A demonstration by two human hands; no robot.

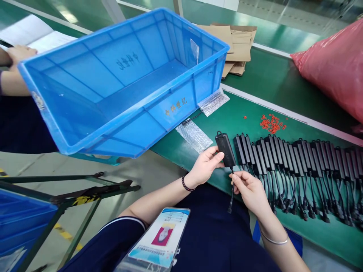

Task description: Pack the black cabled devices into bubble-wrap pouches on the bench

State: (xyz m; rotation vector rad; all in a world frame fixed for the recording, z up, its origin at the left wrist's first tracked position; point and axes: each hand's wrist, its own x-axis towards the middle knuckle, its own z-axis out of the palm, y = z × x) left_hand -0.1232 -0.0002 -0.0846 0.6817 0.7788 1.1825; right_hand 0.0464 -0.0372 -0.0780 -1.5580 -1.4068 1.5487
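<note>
My left hand sensibly grips the probably light, stiff black module's case; my right hand pinches its cable.

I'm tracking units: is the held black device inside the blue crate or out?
Out: the left hand holds the black device beside the blue crate; the right hand pinches its cable.

at the left, a blue crate juts past the near edge of the table; cardboard sheets lie beyond the far edge, a bulging red bag farther right along it.
</note>
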